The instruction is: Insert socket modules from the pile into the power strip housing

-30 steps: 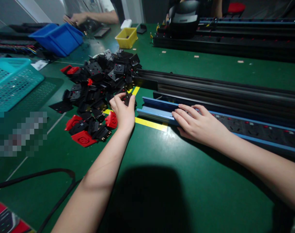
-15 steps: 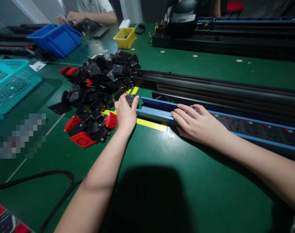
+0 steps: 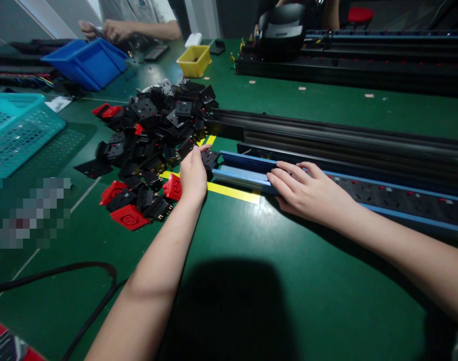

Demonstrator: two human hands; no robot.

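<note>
My left hand (image 3: 193, 173) is at the open left end of a long blue metal channel (image 3: 244, 174), closed against a black socket module (image 3: 210, 158). The module lies face up, level with the channel's mouth; some of my left fingers are hidden behind the hand. My right hand (image 3: 302, 188) lies across the channel, its fingers over the far rail and its thumb low on the near side, gripping it. Right of that hand, a row of black socket modules (image 3: 387, 189) sits inside the channel. A heap of loose black socket modules (image 3: 146, 108) is just left of my left hand.
Red sockets (image 3: 130, 216) lie among the heap. Dark metal profiles (image 3: 326, 128) run behind the channel. A teal basket (image 3: 21, 120), a blue bin (image 3: 89, 62) and a yellow bin (image 3: 194, 60) stand farther off. A black cable (image 3: 82, 265) crosses the near left. Another person's hands (image 3: 116, 31) work across the table.
My left hand has turned, its thumb no longer showing over the near side of the black socket module. The module sits slightly farther right, closer to the channel. My right hand has stayed in place.
</note>
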